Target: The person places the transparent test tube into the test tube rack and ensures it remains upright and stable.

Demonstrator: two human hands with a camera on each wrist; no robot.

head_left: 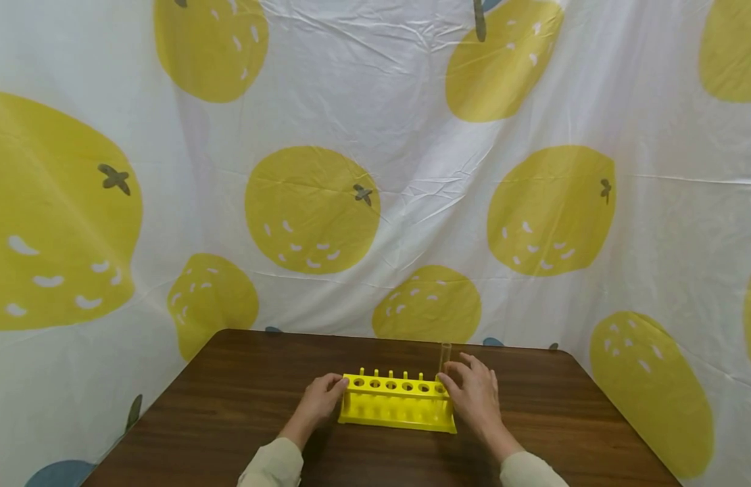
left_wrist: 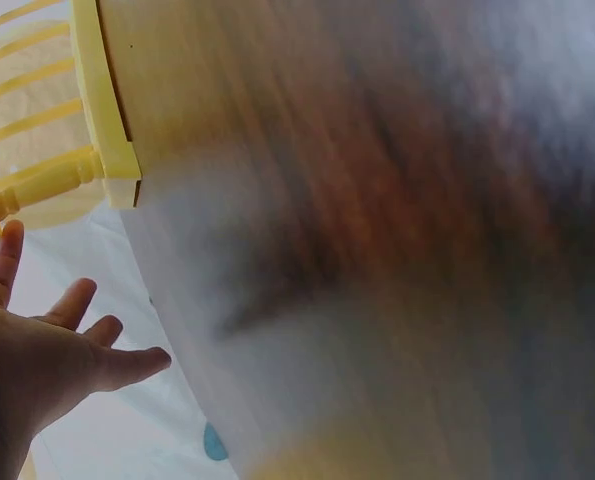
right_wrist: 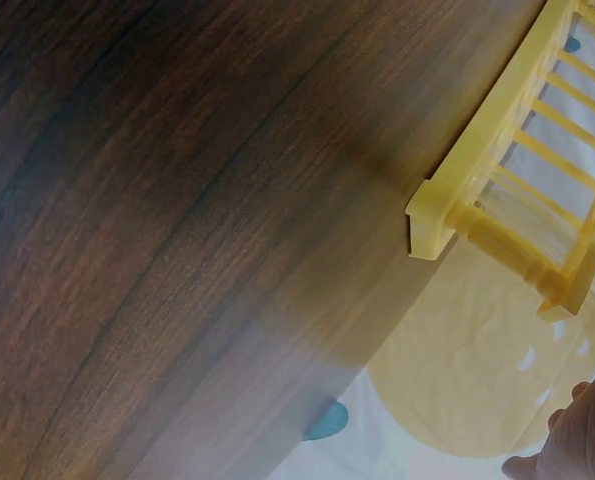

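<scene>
A yellow test tube rack (head_left: pixel 396 423) stands on the table, with a row of round holes along its top and several pegs behind them. My right hand (head_left: pixel 475 392) is at the rack's right end and pinches a clear glass test tube (head_left: pixel 445 355) between thumb and fingers. The tube is upright over the rightmost hole, its lower part overlapped by the fingers. At the opposite end, my left hand (head_left: pixel 319 400) has its thumb at the rack's top corner. The left wrist view shows that hand (left_wrist: pixel 52 355) with spread fingers beside the yellow rack (left_wrist: pixel 102 110).
The dark wood-grain table (head_left: pixel 241 385) has a rounded far edge. A white cloth (head_left: pixel 424 149) printed with large yellow fruits hangs behind it and along both sides.
</scene>
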